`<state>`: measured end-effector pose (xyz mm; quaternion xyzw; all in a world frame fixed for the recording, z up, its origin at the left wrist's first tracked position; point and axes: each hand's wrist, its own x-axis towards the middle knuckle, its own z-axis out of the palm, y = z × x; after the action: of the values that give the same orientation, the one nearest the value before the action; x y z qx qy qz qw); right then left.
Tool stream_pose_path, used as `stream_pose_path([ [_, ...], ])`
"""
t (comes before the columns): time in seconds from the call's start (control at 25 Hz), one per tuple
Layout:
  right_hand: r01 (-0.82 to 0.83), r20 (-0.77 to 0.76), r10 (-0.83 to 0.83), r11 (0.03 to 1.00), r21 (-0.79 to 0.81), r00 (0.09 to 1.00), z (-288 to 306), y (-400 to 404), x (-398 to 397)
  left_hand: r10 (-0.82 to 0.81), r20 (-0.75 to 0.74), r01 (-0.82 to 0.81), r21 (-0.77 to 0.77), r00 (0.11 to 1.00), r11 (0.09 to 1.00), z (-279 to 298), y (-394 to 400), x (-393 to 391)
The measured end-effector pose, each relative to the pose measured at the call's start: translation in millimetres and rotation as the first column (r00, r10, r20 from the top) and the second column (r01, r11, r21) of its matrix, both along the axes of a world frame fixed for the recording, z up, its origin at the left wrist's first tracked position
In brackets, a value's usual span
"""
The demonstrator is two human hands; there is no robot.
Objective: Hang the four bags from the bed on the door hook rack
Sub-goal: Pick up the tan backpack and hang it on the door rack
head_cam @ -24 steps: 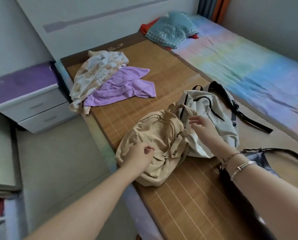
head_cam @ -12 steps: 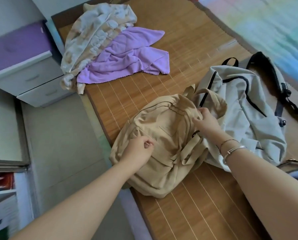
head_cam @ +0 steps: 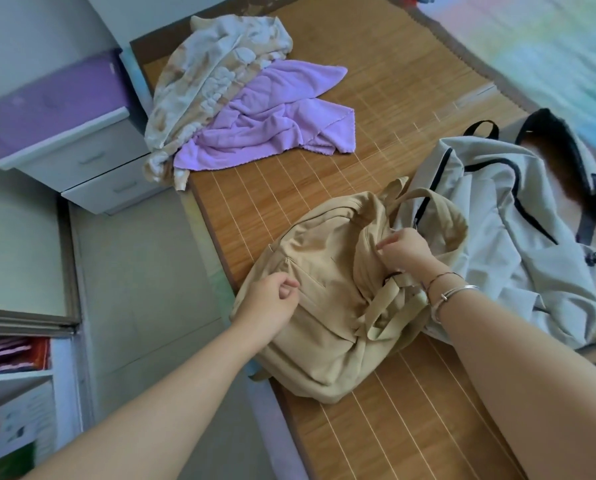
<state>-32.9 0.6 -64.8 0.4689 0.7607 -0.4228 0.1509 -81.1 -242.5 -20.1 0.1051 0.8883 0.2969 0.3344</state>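
The tan backpack [head_cam: 327, 306] is lying on the bamboo mat [head_cam: 376, 98], overlapping the grey backpack [head_cam: 518, 244]. The right hand [head_cam: 405, 252] is gripping its upper fabric; the left hand [head_cam: 265, 303] is pinching its front panel.

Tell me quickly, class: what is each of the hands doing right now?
Left hand: fingers curled, pinching the front fabric of the tan backpack.
Right hand: gripping the tan backpack's fabric near its top handle.

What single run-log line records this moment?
stage: picking up first bag | left hand: pinches tan backpack front | right hand: grips its top | grey backpack: on bed mat
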Motion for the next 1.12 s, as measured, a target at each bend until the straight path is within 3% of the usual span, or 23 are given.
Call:
stream_pose_path([
  [0.12,-0.041,0.126,0.026,0.993,0.114,0.992,8.1,-9.5,12.9,-0.021,-0.030,0.021,0.017,0.999,1.000,7.1,-12.0,5.0],
  [0.24,-0.060,0.025,0.061,0.996,-0.068,0.998,-2.8,-18.0,18.8,-0.031,-0.046,0.032,0.025,0.998,0.999,3.3,-28.0,5.2],
  [0.44,0.153,-0.286,-0.227,0.954,-0.257,0.931,4.1,-57.3,28.0,-0.013,-0.064,0.015,0.029,0.998,0.999,0.8,-55.4,11.5],
  [0.56,0.284,-0.356,-0.481,0.829,-0.481,0.801,45.3,-80.8,31.1,-0.017,-0.114,0.024,0.064,0.993,0.998,23.3,-74.0,14.2],
  [0.64,0.216,-0.402,-0.553,0.744,-0.633,0.730,83.6,-104.9,26.5,-0.002,-0.169,0.018,0.092,0.986,0.996,51.1,-91.2,15.7],
  [0.76,0.041,-0.469,-0.476,0.733,-0.679,0.744,142.6,-156.1,20.7,0.015,-0.313,0.022,0.111,0.950,0.994,103.4,-131.7,18.2],
  [0.96,-0.224,-0.584,-0.211,0.781,-0.583,0.784,243.5,-263.2,43.2,0.026,-0.519,0.090,0.196,0.854,0.976,207.6,-232.6,27.4],
  [1.12,-0.379,-0.687,-0.118,0.761,-0.527,0.717,320.1,-356.5,93.6,-0.009,-0.520,0.162,0.249,0.854,0.955,275.6,-324.1,64.2],
])
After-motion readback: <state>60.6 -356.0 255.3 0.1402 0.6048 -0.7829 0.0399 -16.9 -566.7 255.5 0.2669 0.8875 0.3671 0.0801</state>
